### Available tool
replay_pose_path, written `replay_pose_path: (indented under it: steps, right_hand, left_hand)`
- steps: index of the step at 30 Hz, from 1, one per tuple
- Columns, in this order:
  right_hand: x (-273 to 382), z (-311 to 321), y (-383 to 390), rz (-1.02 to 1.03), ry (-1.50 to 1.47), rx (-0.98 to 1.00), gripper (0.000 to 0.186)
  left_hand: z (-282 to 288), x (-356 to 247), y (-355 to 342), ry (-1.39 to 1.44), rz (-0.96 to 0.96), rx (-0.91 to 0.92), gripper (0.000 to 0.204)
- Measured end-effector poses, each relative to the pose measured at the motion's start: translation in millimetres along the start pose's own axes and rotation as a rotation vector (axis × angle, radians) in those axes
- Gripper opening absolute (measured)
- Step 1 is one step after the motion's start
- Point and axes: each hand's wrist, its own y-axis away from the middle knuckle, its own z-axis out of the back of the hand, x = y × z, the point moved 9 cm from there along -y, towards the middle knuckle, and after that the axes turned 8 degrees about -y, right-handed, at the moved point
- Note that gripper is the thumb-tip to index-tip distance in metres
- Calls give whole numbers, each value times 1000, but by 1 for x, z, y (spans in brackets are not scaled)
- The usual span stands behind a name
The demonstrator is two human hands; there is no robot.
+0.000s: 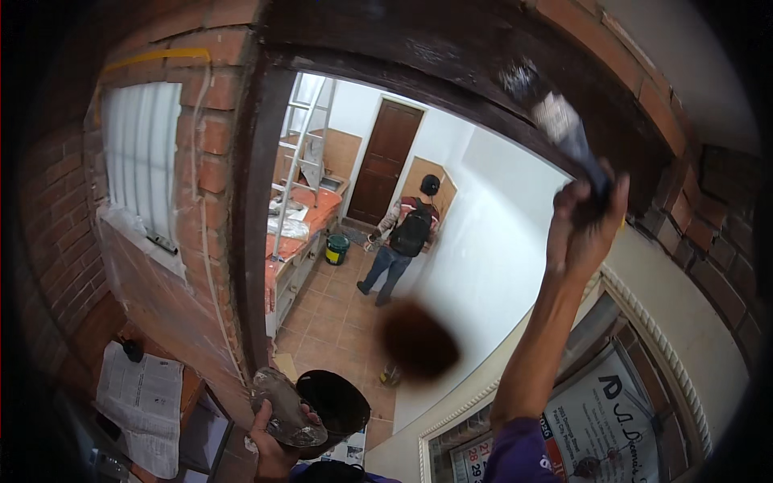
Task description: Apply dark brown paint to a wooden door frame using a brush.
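My right hand [588, 209] is closed round a paintbrush [572, 141] with a dark handle, its pale, blurred bristles raised at the dark brown wooden beam [419, 56] over the doorway. Low in the view my left hand [270, 435] grips a paint-smeared greyish piece [286, 402] at the side of a dark round can [334, 394]; whether that piece is part of the can I cannot tell. An out-of-focus brown blob [419, 342] covers part of the view at the middle; I cannot tell what it is.
Through the doorway a co-worker [411, 233] with a backpack stands near a brown door [386, 161], a ladder [298, 161], a covered counter [294, 233] and a bucket [336, 249]. Newspaper [137, 410] lies at left beside a brick wall [217, 137]. A framed glass panel [596, 402] is at lower right.
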Motion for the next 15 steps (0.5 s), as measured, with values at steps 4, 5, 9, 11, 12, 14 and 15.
replay_pose_path:
  steps: [4,5,9,11,12,14,15]
  right_hand:
    - [-19,-44,-63,122,190,-97,33]
    - [-31,-55,-73,99,169,-93,30]
    - [-66,-99,-98,153,287,-47,25]
    - [-86,-113,-109,119,281,-43,26]
    - [-91,-121,-116,131,318,-35,25]
    - [-98,-149,-108,72,400,-102,23]
    - [-103,-153,-110,65,392,-96,23]
  left_hand:
    - [2,-2,-2,16,28,12,49]
    - [3,-1,-2,6,45,37,47]
    - [14,-5,-7,3,40,25,46]
    - [12,-9,-6,37,50,83,45]
    - [13,-10,-6,42,44,81,45]
    - [18,-19,-5,71,-14,70,43]
    - [20,-21,-3,79,-21,65,43]
